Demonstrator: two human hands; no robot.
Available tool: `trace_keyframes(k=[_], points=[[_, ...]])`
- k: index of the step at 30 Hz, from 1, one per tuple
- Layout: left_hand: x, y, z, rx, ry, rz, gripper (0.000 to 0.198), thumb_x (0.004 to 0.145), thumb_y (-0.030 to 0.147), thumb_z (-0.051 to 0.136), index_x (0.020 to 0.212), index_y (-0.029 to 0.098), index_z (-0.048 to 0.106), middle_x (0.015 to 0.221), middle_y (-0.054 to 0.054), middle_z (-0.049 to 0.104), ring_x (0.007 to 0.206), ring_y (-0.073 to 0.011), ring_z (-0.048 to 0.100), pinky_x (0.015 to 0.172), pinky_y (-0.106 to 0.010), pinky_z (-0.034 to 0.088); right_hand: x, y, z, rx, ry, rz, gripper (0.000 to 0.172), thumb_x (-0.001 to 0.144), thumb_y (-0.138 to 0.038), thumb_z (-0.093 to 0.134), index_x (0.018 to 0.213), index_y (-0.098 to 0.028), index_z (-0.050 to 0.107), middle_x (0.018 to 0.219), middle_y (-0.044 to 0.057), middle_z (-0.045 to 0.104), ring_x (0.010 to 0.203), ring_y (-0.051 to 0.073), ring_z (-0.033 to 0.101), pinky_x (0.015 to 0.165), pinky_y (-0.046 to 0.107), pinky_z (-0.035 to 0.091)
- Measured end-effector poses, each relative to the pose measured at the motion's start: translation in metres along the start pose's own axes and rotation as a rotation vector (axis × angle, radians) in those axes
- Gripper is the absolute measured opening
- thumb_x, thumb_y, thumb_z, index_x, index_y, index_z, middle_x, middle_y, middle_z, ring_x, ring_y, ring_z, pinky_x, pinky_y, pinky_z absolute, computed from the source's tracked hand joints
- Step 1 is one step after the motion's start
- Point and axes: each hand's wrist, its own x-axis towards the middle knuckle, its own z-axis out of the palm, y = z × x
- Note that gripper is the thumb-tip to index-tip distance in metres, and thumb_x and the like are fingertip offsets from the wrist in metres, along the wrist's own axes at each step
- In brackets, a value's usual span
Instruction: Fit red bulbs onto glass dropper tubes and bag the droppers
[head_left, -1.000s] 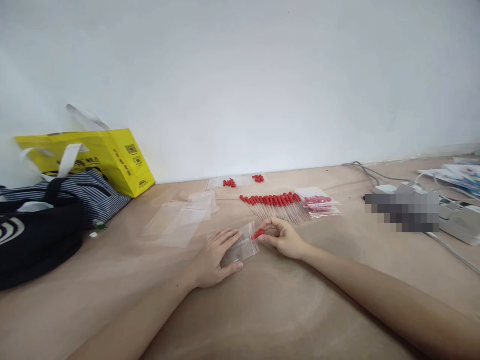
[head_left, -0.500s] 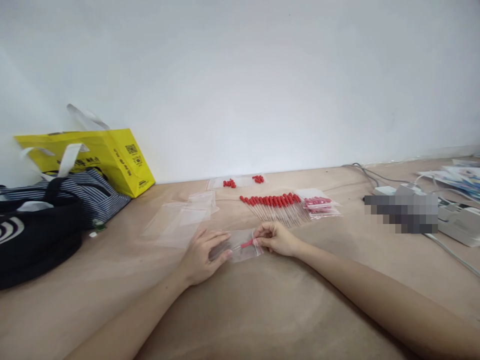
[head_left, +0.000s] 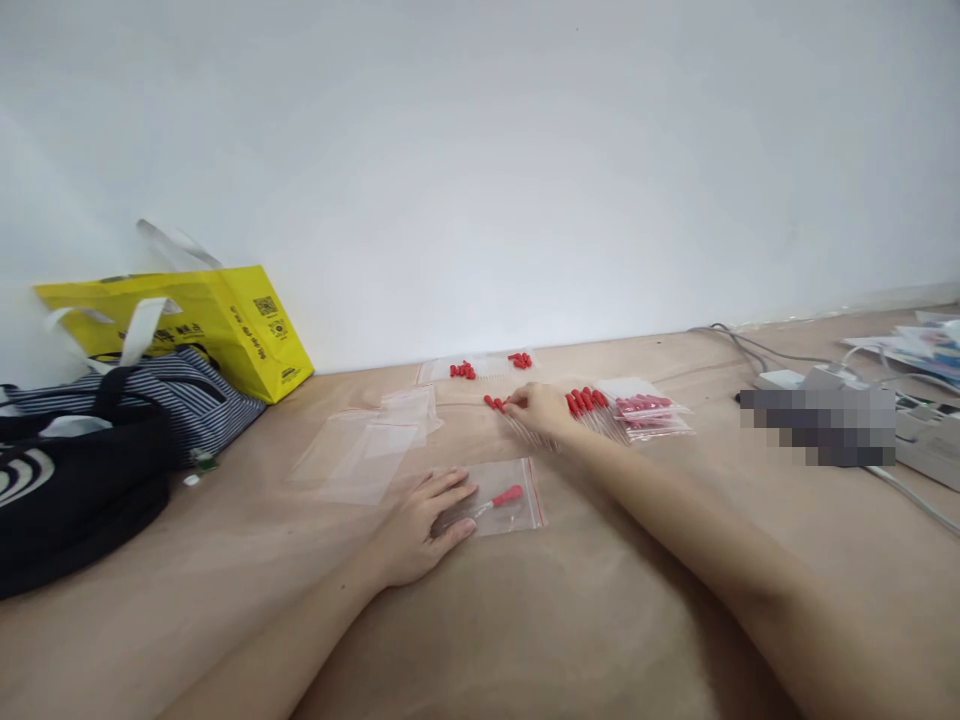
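My left hand [head_left: 424, 525], fingers spread, lies flat on a clear zip bag [head_left: 525, 515] and presses it to the table. Inside that bag is one dropper [head_left: 508, 495] with a red rubber bulb and a thin clear stem, its tip end hidden by my fingers. Farther off, my right hand [head_left: 541, 408] is over the row of red-bulbed droppers [head_left: 592, 400], fingers pinched at a bulb near the row's left end. The hand covers the middle of the row. Right of the row, filled zip bags [head_left: 645, 410] with red-bulbed droppers are stacked.
Flat clear bags [head_left: 375, 440] overlap left of centre. Near the wall lie small red bulbs [head_left: 463, 370] on a clear bag. A yellow bag [head_left: 255, 330], a striped bag [head_left: 217, 400] and a black bag [head_left: 82, 500] stand left. Cables and a white power strip [head_left: 930, 440] are at right.
My right hand has let go of the zip bag's open end and moved away to the dropper row. The bagged dropper now lies wholly inside. My left hand stays on the bag.
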Motion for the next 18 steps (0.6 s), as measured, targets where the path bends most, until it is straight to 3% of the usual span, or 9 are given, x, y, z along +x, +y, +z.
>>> trace_keyframes(k=[4, 8, 18], points=[[-0.001, 0.002, -0.002, 0.008, -0.023, -0.01, 0.044, 0.083, 0.044, 0.038, 0.123, 0.025, 0.042, 0.132, -0.004, 0.037, 0.122, -0.0203, 0.032, 0.103, -0.045, 0.021, 0.032, -0.016, 0.026, -0.132, 0.045, 0.002, 0.03, 0.071, -0.037, 0.052, 0.089, -0.017, 0.065, 0.101, 0.011, 0.056, 0.097, 0.023, 0.046, 0.078, 0.03, 0.035], [-0.001, 0.002, -0.003, 0.011, -0.027, -0.019, 0.044, 0.083, 0.043, 0.039, 0.123, 0.025, 0.042, 0.132, -0.004, 0.038, 0.122, -0.0209, 0.033, 0.102, -0.045, 0.022, 0.05, -0.022, 0.042, -0.208, 0.05, 0.022, 0.027, 0.07, -0.034, 0.053, 0.085, -0.016, 0.066, 0.1, 0.012, 0.054, 0.098, 0.025, 0.043, 0.082, 0.034, 0.031], [-0.001, 0.001, -0.001, 0.008, -0.004, 0.002, 0.043, 0.083, 0.043, 0.039, 0.122, 0.025, 0.043, 0.131, -0.005, 0.039, 0.121, -0.0205, 0.033, 0.102, -0.045, 0.023, 0.052, -0.034, 0.054, -0.189, 0.081, 0.126, 0.024, 0.069, -0.026, 0.054, 0.084, -0.011, 0.064, 0.104, 0.017, 0.052, 0.103, 0.028, 0.04, 0.085, 0.037, 0.028]])
